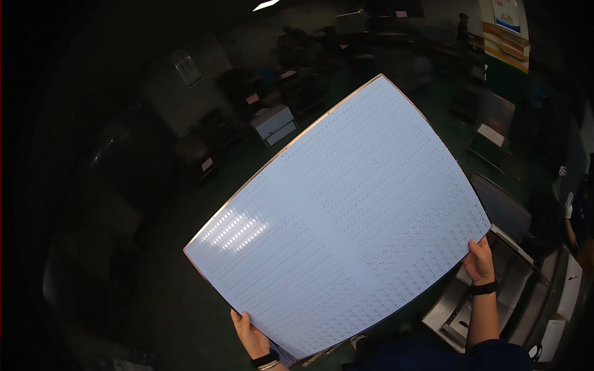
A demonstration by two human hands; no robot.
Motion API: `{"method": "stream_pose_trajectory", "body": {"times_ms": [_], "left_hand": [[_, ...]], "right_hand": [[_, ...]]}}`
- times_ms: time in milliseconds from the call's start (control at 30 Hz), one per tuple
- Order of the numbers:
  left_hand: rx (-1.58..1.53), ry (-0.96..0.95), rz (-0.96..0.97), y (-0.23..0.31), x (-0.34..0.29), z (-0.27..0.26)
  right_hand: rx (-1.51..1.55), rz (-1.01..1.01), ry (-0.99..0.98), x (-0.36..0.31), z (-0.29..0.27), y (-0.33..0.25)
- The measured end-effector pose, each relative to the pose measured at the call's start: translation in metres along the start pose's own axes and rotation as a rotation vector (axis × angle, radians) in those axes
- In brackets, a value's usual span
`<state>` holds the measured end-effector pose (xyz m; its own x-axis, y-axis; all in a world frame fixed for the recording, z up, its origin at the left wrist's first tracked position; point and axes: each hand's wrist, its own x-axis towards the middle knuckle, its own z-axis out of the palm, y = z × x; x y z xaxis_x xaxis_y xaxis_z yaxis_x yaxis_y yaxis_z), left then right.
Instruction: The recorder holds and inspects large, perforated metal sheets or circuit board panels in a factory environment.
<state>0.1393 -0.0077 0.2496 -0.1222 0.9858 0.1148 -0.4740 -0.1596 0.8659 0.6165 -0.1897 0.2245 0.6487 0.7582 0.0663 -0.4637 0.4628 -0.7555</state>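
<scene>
A large white circuit board panel [334, 210] fills the middle of the head view, held up and tilted, its right end higher than its left. Rows of small dark marks cover its face, and its far edge has a copper sheen. Light glares off the left part. My left hand [250, 339] grips the lower left edge, thumb on the face and the other fingers mostly behind. At the right edge, near the lower right corner, my right hand [479, 264] is closed on the same panel. A dark band circles each wrist.
Below my right arm stands a pale metal frame or tray [445, 312]. A slanted dark panel [501, 201] lies beyond it. At the right rim is a person's white-gloved hand [568, 205]. Farther off are a white box [274, 123], a dim green floor and a distant person [463, 29].
</scene>
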Motion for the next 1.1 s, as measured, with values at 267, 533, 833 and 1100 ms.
{"method": "stream_pose_trajectory", "body": {"times_ms": [267, 533, 833, 1100], "left_hand": [[-0.082, -0.105, -0.063, 0.012, 0.007, 0.013], [-0.155, -0.256, -0.211, 0.035, 0.009, 0.02], [-0.666, -0.151, -0.388, -0.034, 0.009, 0.042], [-0.039, -0.369, -0.763, -0.076, 0.0, -0.006]], "right_hand": [[-0.004, -0.042, 0.003, 0.002, -0.008, -0.002], [0.008, -0.044, 0.011, -0.005, -0.033, 0.002], [0.037, -0.049, -0.355, -0.064, 0.137, 0.053], [-0.455, -0.196, -0.073, -0.088, 0.211, 0.062]]}}
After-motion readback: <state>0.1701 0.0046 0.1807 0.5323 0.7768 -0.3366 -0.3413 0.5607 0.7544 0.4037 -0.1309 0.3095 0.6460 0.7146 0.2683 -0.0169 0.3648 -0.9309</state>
